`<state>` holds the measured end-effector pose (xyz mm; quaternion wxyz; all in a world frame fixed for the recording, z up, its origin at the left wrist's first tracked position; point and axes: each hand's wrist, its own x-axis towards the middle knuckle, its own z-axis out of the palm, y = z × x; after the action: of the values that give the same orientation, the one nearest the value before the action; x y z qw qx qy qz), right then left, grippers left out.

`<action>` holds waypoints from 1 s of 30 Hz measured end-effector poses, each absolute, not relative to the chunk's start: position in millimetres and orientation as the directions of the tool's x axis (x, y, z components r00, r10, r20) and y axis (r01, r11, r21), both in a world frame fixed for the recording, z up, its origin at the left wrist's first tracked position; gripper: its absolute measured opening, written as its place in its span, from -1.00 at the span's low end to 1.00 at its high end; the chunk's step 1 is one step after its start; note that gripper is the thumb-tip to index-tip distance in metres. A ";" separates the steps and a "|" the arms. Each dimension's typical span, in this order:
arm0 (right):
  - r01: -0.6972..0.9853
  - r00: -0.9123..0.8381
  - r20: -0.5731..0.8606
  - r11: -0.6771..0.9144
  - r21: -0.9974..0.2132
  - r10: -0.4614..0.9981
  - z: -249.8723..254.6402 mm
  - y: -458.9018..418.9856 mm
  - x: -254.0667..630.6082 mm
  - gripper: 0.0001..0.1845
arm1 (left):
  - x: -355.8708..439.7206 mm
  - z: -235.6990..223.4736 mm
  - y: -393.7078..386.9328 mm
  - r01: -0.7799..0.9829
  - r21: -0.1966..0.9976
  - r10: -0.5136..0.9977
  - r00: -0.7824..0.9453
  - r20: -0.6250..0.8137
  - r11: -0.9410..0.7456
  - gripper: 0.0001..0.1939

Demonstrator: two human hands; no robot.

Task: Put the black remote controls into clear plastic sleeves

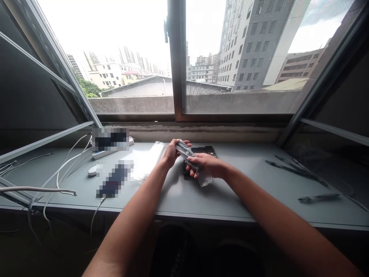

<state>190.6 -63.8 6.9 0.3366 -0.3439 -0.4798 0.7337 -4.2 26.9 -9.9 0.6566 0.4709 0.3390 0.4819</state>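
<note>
A dark remote control [186,153] in a clear plastic sleeve is held between my two hands, tilted over the desk. My left hand [172,151] is closed around its far end. At the near end, my right hand [206,162] grips it with the thumb on top, and the loose end of the plastic sleeve [205,180] sticks out below those fingers. Partly hidden under my hands, several black remote controls [211,151] lie side by side on the desk. To the left of my left forearm lies a pile of clear plastic sleeves [147,159], shining in the window light.
The grey desk [184,202] runs below a window. On the left are a white power strip [113,151], a blurred-out phone-like object [114,181], a small white object [92,171] and white cables [62,165]. Black cables [296,171] and a dark bundle [318,198] lie on the right.
</note>
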 end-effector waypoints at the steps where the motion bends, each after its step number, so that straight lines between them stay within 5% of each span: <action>1: -0.157 -0.543 -0.185 -0.316 -0.936 0.819 6.9 -64.1 190.1 -0.75 | -4.0 -10.7 27.8 -0.322 0.943 0.951 0.310 0.017 0.088 -0.51; 9: -0.210 -0.495 -0.145 -0.280 -0.937 0.857 2.8 -60.0 190.0 -0.82 | -1.8 -6.1 19.3 -0.282 0.957 0.919 0.391 0.046 0.072 -0.40; 13: -0.258 -0.441 -0.124 -0.257 -0.931 0.889 5.3 -59.7 190.3 -0.86 | -0.2 -3.5 15.2 -0.250 0.966 0.913 0.405 0.047 0.061 -0.51; 30: -0.175 -0.496 -0.156 -0.274 -0.946 0.854 8.1 -62.6 191.7 -0.72 | -6.3 -5.3 26.1 -0.330 0.943 0.960 0.248 0.129 -0.042 -0.57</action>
<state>191.7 -62.6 8.1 0.3588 -0.3512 -0.4838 0.7168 -6.3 26.1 -5.3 0.6148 0.4960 0.3178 0.5244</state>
